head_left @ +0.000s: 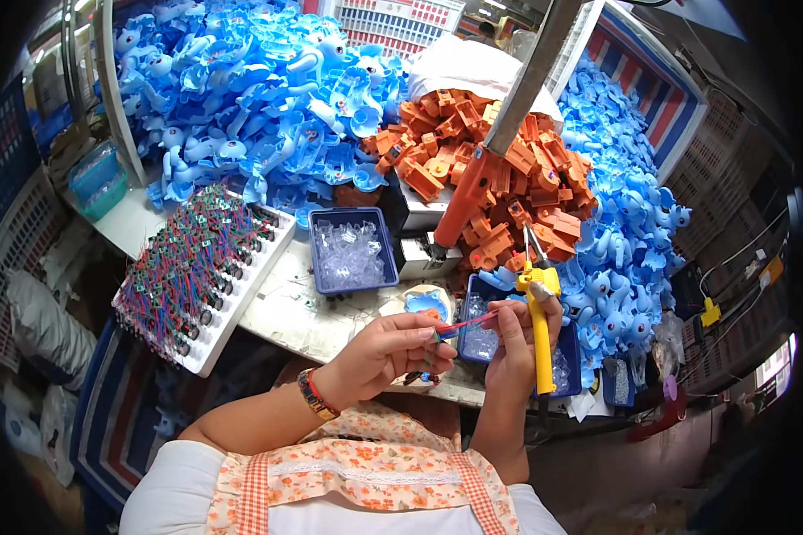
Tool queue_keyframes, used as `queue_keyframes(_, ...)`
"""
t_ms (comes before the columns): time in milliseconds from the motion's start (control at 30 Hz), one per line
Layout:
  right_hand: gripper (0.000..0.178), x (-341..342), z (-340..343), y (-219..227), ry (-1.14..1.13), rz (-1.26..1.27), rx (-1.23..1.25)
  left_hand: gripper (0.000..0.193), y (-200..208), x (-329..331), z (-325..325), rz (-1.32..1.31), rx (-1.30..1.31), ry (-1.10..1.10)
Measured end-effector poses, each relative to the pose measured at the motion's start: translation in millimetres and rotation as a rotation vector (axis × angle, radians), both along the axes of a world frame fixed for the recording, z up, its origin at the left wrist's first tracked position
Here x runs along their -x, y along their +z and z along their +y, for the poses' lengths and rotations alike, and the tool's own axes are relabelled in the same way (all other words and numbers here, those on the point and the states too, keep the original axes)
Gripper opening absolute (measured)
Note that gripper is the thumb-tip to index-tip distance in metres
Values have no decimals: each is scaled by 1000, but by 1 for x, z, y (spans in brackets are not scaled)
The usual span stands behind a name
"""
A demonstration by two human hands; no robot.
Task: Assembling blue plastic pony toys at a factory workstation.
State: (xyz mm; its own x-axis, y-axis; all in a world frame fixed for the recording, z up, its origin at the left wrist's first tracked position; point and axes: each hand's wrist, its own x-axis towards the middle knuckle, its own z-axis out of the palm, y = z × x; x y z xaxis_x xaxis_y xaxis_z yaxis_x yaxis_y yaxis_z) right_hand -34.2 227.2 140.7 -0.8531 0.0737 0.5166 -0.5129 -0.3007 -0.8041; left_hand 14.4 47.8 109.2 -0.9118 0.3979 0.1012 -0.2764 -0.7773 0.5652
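My left hand is closed, pinching a small green circuit board whose far side its fingers hide. Red and dark wires run from the board across to my right hand, where thumb and finger pinch their ends. A yellow-handled tool with a thin metal tip stands upright in the same right hand, tip pointing away from me; its exact kind is unclear. Below both hands, on the bench edge, sit a blue moulded part and small pieces partly covered by my fingers.
A white tray of wired circuit boards is at left. Blue bins hold clear plastic parts. Behind are heaped orange housings and blue animal-shaped shells, with more shells right. A slanted metal post crosses the bench.
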Motion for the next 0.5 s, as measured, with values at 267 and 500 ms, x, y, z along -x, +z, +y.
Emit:
queue_keyframes(267, 45, -2, 5, 7, -62, 33, -29, 26, 7, -3, 5, 51, 294, 97)
queue_keyframes(500, 41, -13, 6, 12, -55, 147, -51, 15, 11, 3, 1, 496, 692, 579)
